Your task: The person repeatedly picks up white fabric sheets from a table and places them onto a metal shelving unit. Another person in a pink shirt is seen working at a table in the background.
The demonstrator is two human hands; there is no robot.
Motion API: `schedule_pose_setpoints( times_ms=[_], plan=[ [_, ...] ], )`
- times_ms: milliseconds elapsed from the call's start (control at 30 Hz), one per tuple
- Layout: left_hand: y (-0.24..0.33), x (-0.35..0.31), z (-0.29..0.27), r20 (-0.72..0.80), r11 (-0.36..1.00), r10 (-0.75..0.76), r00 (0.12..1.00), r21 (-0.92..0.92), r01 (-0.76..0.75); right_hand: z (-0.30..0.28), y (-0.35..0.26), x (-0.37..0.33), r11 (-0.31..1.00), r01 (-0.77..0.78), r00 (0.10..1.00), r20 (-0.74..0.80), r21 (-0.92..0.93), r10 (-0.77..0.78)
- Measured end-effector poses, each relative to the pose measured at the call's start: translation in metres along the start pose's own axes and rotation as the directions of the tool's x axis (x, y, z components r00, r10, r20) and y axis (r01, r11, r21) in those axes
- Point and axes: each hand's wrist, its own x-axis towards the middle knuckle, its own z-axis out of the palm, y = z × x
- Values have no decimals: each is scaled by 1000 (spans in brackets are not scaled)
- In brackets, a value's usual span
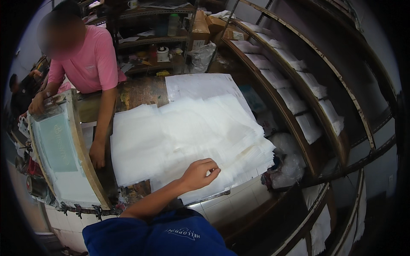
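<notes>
My left hand [200, 174] is over the near part of a broad layer of thin white sheets [188, 123]. Its fingers curl inward, and the thumb meets a fingertip in a pinch. White shows through the loop between them. Whether a sheet's edge is caught in the fingertips cannot be made out. The sheets overlap unevenly, and their edges fan out at the right side. My right hand is out of view.
At the left a person in a pink shirt [92, 55] grips a tilted wooden-framed printing screen [85, 158], the other hand low beside it. A larger white sheet [205, 83] lies at the table's far end. Shelves [273, 94] holding stacked white packs run along the right.
</notes>
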Motion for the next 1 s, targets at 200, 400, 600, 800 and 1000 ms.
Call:
schedule_pose_setpoints(
  times_ms=[200, 400, 600, 800, 1000],
  plan=[
    [6, 2, 11, 59, 995, 66, 996, 70, -70, 5, -64, -3, 994, 49, 998, -45, 96, -45],
    [9, -9, -17, -16, 999, 4, 1000, 41, -4, 22, -102, 26, 983, 153, 988, 29, -100, -151],
    [23, -1, -67, -311, 991, 81, 947, 127, -43, 17, -96, 8, 984, 65, 997, -19, -168, -69],
    [-25, 54, -110, -419, 873, 154, 895, 482, 75, -10, -104, -34, 975, -115, 984, 109, -188, 137],
    [-101, 123, -98, -113, 705, -257, 960, 657, 267, -1, 47, -5, 996, -87, 975, 206, 16, 82]
  ],
)
